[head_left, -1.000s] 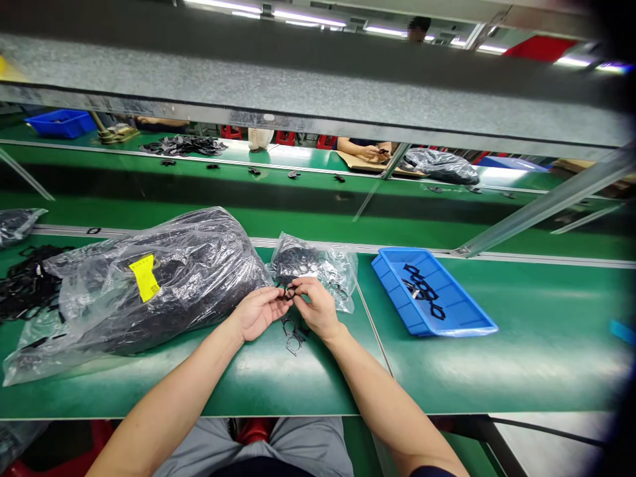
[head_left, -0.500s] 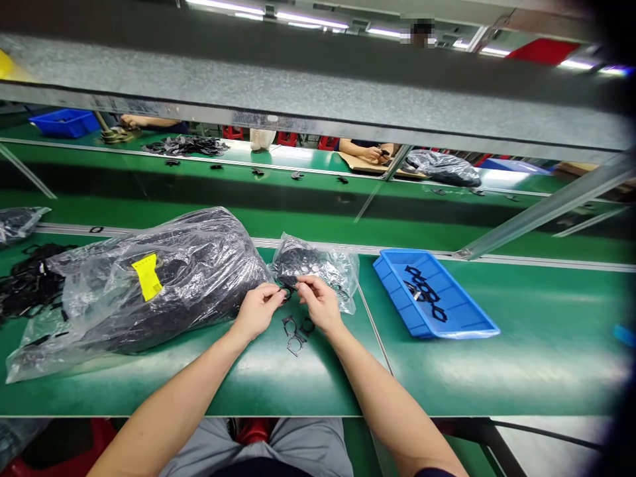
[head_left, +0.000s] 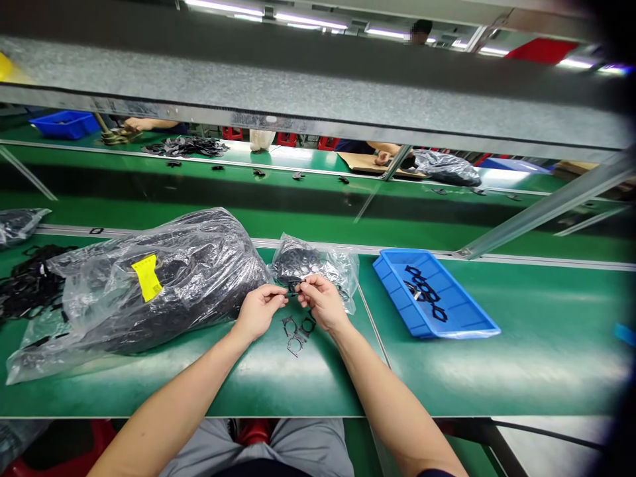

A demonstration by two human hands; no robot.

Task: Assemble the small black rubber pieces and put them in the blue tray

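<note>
My left hand (head_left: 259, 311) and my right hand (head_left: 322, 303) meet over the bench, both with fingers pinched. Between their fingertips is a small black plastic part (head_left: 293, 289), partly covered by the fingers; its exact shape is hard to make out. Just below lie a few thin black ring-shaped parts (head_left: 295, 343) on the green surface. Behind my hands sits a clear plastic bag (head_left: 318, 262) with black ring parts inside. Close to my left hand is a large clear bag (head_left: 199, 265) full of dark parts, bearing a yellow label (head_left: 148, 277).
A blue tray (head_left: 457, 305) holding linked black parts stands to the right. At the far left is a heap of black parts (head_left: 37, 281). A conveyor belt (head_left: 218, 199) runs beyond the bench, with people's hands across it. A slanted metal post (head_left: 536, 212) rises at right.
The black part has turned between my fingertips, and my right hand has shifted slightly. Across the belt, a co-worker's hand has moved. The bags and tray stay put.
</note>
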